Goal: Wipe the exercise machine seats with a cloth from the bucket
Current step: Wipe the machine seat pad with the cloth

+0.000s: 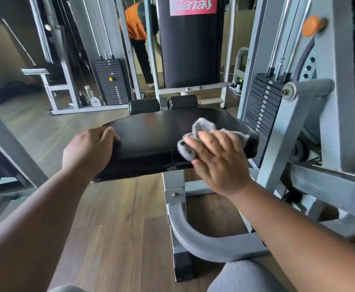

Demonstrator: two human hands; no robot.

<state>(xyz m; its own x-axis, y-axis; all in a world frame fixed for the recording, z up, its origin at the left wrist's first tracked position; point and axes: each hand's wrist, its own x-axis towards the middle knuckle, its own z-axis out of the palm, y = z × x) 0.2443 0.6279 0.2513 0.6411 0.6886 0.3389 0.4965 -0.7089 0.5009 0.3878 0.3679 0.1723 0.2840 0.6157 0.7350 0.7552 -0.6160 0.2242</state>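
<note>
A black padded seat (155, 138) of a grey exercise machine lies flat in the middle of the view. My right hand (218, 161) lies flat with straight fingers on a crumpled grey cloth (202, 129), pressing it onto the seat's right front part. My left hand (88, 150) grips the seat's left front corner, fingers curled over the edge. No bucket is in view.
The machine's grey frame and weight stack (263, 106) stand close on the right. A curved grey base bar (195, 241) sits on the wooden floor below the seat. A black back pad (191, 49) rises behind. A person in orange (135, 24) stands far back.
</note>
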